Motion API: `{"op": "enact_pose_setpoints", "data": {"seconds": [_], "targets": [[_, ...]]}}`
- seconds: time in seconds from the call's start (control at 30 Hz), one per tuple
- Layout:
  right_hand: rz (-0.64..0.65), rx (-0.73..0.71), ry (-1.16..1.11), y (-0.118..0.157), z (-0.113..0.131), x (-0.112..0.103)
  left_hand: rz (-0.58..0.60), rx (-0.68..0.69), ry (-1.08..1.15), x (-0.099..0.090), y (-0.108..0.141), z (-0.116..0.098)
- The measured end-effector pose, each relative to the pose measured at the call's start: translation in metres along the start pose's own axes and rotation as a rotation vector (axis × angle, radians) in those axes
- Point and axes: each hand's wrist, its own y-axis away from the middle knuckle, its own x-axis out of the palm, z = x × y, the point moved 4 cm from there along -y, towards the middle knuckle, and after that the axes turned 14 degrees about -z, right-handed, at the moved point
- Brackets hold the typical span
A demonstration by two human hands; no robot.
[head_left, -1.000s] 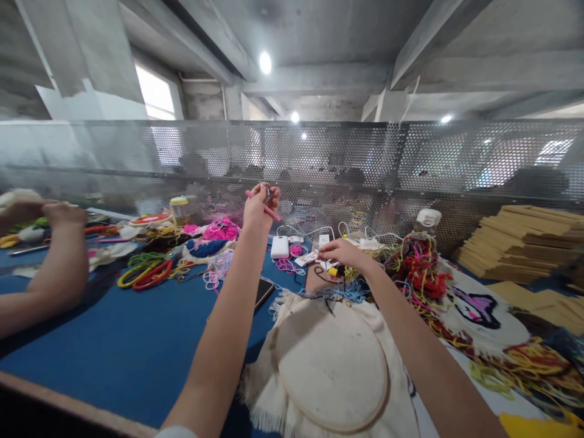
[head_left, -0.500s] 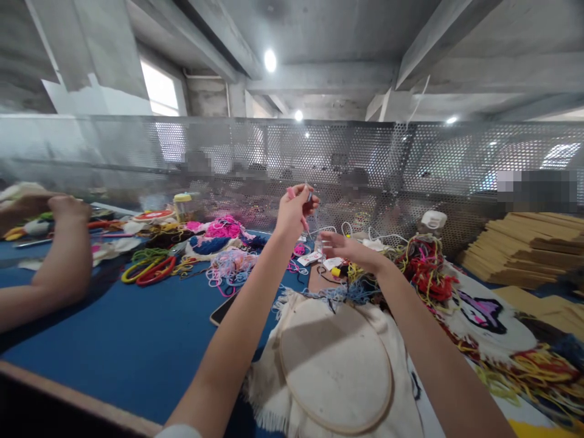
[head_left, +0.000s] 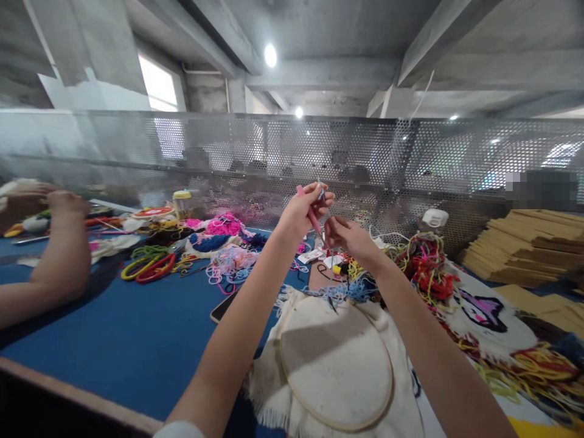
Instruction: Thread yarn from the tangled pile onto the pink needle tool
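Raised above the table, my left hand is closed around a pink-handled punch needle, its thin metal tip slanting down to the right. Light blue yarn shows at the fingertips of that hand. My right hand is beside the needle's tip with its fingers pinched together. A pale strand hangs below it, seemingly held by those fingers. Under both forearms lies a round embroidery hoop stretched with cream cloth, frayed along its outer edges. Loose blue yarn rests at the hoop's far edge.
Yarn heaps and scissors lie to the left, with a phone by my left forearm. Another person's arm rests far left. Brown paper stacks stand right. A perforated metal screen runs behind the table.
My left hand has moved slightly right with the punch needle. The right hand has come up toward the needle's tip, and its spread fingers have closed into a pinch.
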Motion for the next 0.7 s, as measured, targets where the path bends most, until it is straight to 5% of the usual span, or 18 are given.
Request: {"op": "enact_pose_setpoints", "data": {"seconds": [0.2, 0.7], "targets": [[0.05, 0.002, 0.103, -0.002, -0.008, 0.003, -0.115, 0.184, 0.065, -0.017, -0.008, -0.022], [0.126, 0.083, 0.233, -0.004, -0.037, -0.006, -0.312, 0.286, 0.227, -0.06, -0.019, -0.055]]}}
